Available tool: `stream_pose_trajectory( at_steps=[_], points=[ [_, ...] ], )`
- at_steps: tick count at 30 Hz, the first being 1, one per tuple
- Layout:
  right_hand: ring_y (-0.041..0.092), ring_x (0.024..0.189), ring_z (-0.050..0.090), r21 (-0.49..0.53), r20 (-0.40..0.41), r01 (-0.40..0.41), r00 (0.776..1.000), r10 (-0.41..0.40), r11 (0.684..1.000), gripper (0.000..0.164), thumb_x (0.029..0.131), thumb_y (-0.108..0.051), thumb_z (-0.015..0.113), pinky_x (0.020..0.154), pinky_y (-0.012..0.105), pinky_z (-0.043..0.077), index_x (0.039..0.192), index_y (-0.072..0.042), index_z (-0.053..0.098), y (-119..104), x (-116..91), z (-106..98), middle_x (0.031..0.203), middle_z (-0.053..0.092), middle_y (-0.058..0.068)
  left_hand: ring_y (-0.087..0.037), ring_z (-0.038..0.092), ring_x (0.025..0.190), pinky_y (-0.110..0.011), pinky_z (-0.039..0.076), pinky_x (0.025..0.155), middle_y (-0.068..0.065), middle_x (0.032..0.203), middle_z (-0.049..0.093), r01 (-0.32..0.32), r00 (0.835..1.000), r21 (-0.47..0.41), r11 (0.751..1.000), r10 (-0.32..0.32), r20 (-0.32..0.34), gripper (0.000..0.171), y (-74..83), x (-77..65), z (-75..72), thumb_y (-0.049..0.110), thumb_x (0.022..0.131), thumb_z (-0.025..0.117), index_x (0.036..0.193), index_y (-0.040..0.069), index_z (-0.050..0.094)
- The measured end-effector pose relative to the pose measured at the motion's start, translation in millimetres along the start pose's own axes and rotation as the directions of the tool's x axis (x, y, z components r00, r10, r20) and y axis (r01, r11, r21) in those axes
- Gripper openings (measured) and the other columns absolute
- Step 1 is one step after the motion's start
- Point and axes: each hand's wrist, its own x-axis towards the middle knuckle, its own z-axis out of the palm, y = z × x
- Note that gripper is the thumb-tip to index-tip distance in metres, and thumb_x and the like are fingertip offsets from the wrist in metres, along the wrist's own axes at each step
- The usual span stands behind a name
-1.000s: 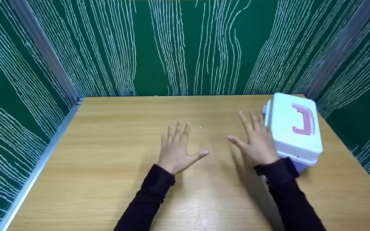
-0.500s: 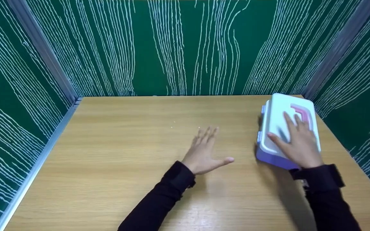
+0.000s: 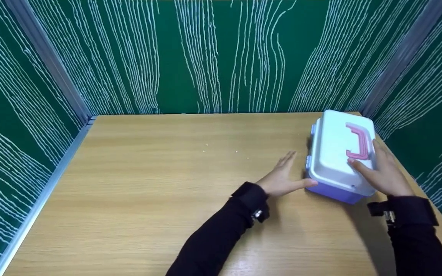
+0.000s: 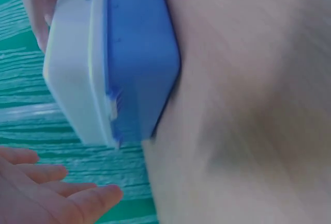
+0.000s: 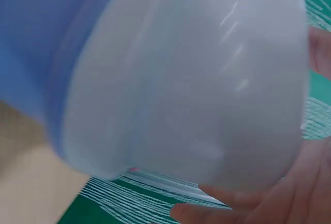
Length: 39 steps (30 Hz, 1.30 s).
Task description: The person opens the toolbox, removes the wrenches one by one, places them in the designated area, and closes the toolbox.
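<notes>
A lidded carry box (image 3: 332, 153) with a white lid, a purple base and a pink handle (image 3: 361, 143) folded flat stands at the table's right side. Two latches show on its left face. My right hand (image 3: 390, 176) is at its near right edge, thumb over the lid and fingers along the right side. In the right wrist view, those fingers (image 5: 217, 211) reach past the white lid. My left hand (image 3: 280, 180) hovers left of the box with fingers extended, its thumb close to the front left corner. The left wrist view shows this hand (image 4: 46, 193) apart from the box.
The wooden table (image 3: 148, 191) has several tiny white specks near its middle. Green panels (image 3: 178, 88) with wavy white lines enclose the back and both sides, joined by grey metal posts (image 3: 48, 57). The box stands near the right table edge.
My right hand has moved right, passing over the lid to the box's right side. My left hand has moved right toward the box's left face. The box stays about where it was.
</notes>
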Motion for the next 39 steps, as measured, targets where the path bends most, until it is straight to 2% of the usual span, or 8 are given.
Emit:
stream_pose_trajectory(
  at_steps=[3, 9, 16, 18, 23, 30, 34, 39],
  points=[
    [0.06, 0.141, -0.004, 0.06, 0.05, -0.017, 0.999, 0.014, 0.998, 0.107, 0.094, -0.063, 0.045, 0.106, 0.078, 0.007, 0.149, -0.007, -0.028, 7, 2, -1, 0.155, -0.019, 0.034, -0.019, 0.006, 0.153, -0.045, 0.016, 0.122, 0.0, 0.166, 0.007, -0.033, 0.999, -0.057, 0.998, 0.034, 0.019, 0.1, 3.4, 11.6, 10.8, 0.055, 0.086, 0.066, 0.159, 0.02, 0.009],
    [0.062, 0.14, 0.004, 0.153, 0.12, -0.115, 0.988, 0.097, 0.981, 0.108, 0.092, -0.067, 0.041, 0.106, 0.078, 0.012, 0.144, -0.014, -0.037, 17, 3, -1, 0.154, -0.022, 0.034, -0.017, 0.016, 0.151, -0.043, 0.022, 0.12, -0.001, 0.165, 0.016, -0.131, 0.99, -0.178, 0.975, 0.139, 0.032, 0.094, 8.7, 28.6, 26.2, 0.041, 0.087, 0.07, 0.158, 0.03, 0.009],
    [0.054, 0.144, 0.002, 0.283, 0.155, -0.155, 0.981, 0.114, 0.947, 0.108, 0.09, -0.068, 0.046, 0.109, 0.077, 0.009, 0.147, -0.02, -0.033, 19, 6, 2, 0.159, -0.019, 0.026, -0.009, 0.034, 0.142, -0.029, 0.03, 0.115, 0.001, 0.16, 0.028, -0.09, 0.99, -0.26, 0.961, 0.115, 0.08, 0.087, 14.7, 34.1, 31.7, 0.036, 0.089, 0.069, 0.157, 0.025, 0.016],
    [0.054, 0.145, 0.0, 0.3, 0.151, -0.155, 0.982, 0.113, 0.941, 0.109, 0.09, -0.068, 0.047, 0.109, 0.076, 0.008, 0.147, -0.02, -0.032, 18, 6, 2, 0.159, -0.019, 0.025, -0.008, 0.036, 0.141, -0.027, 0.03, 0.115, 0.002, 0.159, 0.03, -0.065, 0.991, -0.273, 0.96, 0.094, 0.098, 0.087, 17.0, 34.4, 32.7, 0.036, 0.089, 0.069, 0.157, 0.025, 0.016],
    [0.051, 0.145, 0.003, 0.327, 0.132, -0.129, 0.987, 0.09, 0.936, 0.108, 0.091, -0.065, 0.05, 0.111, 0.075, 0.008, 0.149, -0.019, -0.029, 17, 6, 1, 0.161, -0.016, 0.023, -0.011, 0.029, 0.146, -0.03, 0.028, 0.117, 0.001, 0.163, 0.022, -0.007, 0.993, -0.261, 0.965, 0.036, 0.11, 0.093, 22.5, 34.4, 35.2, 0.042, 0.089, 0.068, 0.159, 0.023, 0.01],
    [0.048, 0.144, 0.011, 0.323, 0.114, -0.131, 0.989, 0.099, 0.937, 0.106, 0.092, -0.063, 0.05, 0.113, 0.071, 0.013, 0.151, -0.016, -0.025, 16, 7, 1, 0.162, -0.01, 0.024, -0.011, 0.025, 0.147, -0.029, 0.025, 0.118, 0.002, 0.164, 0.018, -0.1, 0.985, -0.271, 0.957, 0.134, 0.108, 0.093, 18.2, 33.3, 35.9, 0.032, 0.09, 0.069, 0.159, 0.025, 0.007],
    [0.047, 0.145, 0.01, 0.309, 0.089, -0.105, 0.993, 0.081, 0.945, 0.102, 0.094, -0.059, 0.05, 0.114, 0.069, 0.014, 0.153, -0.014, -0.02, 17, 6, 3, 0.162, -0.007, 0.025, -0.013, 0.025, 0.147, -0.032, 0.026, 0.118, 0.0, 0.164, 0.018, -0.084, 0.988, -0.258, 0.963, 0.114, 0.104, 0.091, 15.2, 30.5, 37.3, 0.033, 0.09, 0.069, 0.159, 0.026, 0.009],
    [0.051, 0.146, 0.002, 0.271, 0.081, -0.12, 0.992, 0.102, 0.955, 0.107, 0.091, -0.063, 0.051, 0.113, 0.071, 0.013, 0.153, -0.012, -0.02, 11, 3, 4, 0.161, -0.01, 0.026, -0.011, 0.036, 0.139, -0.032, 0.031, 0.115, -0.001, 0.157, 0.032, -0.106, 0.992, -0.26, 0.96, 0.12, 0.041, 0.085, 10.9, 30.2, 35.1, 0.032, 0.088, 0.071, 0.157, 0.022, 0.021]
  ],
)
